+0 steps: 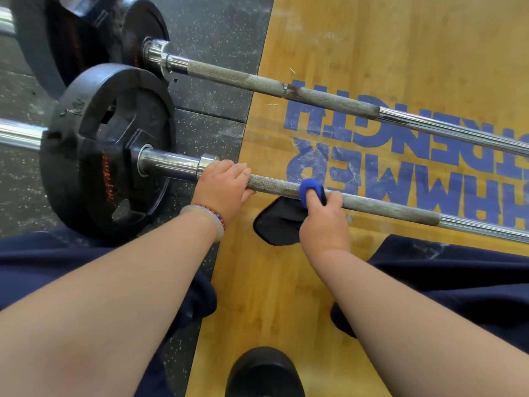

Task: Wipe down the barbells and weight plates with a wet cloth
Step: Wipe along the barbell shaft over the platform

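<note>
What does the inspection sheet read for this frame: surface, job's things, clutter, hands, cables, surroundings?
Surface: wooden platform with blue lettering, beside speckled rubber floor.
Job's things: near barbell carrying black weight plate; far barbell behind, also loaded; blue cloth wrapped on near bar's knurling.
Clutter: nothing seen.
Hands: left hand grips near barbell by its collar; right hand holds cloth round the bar.
Cables: nothing seen.
Surroundings: black shoe, dark trousers.

Two barbells [386, 209] [243, 78], three black weight plates [86, 156] [147, 30] [37, 38], one cloth [279, 224], one left hand [221, 181], one right hand [325, 222], two bracelets [204, 222] [210, 209], one shoe [263, 371].
</note>
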`<state>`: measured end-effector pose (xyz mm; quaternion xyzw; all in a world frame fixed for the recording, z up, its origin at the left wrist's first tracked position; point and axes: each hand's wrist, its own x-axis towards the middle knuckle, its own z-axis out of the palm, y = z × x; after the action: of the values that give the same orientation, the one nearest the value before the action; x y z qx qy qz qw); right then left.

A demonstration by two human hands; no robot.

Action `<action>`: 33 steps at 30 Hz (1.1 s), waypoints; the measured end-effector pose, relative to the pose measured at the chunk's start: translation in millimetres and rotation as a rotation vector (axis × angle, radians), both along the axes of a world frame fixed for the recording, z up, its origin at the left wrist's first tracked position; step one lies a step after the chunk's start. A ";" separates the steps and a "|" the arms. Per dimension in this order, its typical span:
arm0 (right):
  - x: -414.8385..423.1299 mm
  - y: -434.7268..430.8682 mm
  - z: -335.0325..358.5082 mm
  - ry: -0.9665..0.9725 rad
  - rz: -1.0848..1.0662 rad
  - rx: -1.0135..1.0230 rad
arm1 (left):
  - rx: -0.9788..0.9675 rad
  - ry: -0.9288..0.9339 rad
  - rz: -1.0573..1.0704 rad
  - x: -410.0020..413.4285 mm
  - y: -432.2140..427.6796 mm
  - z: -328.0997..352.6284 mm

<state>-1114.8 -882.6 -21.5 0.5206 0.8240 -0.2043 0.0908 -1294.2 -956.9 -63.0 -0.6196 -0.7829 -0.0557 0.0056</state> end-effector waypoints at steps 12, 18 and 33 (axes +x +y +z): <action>-20.3 14.1 15.3 0.313 -0.082 0.063 | -0.094 -0.095 0.046 4.8 -2.1 5.8; -18.5 25.9 19.8 0.632 -0.033 0.063 | -0.107 -0.138 0.075 5.5 -1.1 9.8; 26.7 30.3 -12.6 0.466 0.066 0.054 | -0.107 -0.456 -0.174 58.5 37.9 21.0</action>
<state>-1088.1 -852.3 -34.1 0.4345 0.8444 -0.2937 -0.1094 -1235.7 -919.0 -41.9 -0.6555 -0.7095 -0.1527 -0.2087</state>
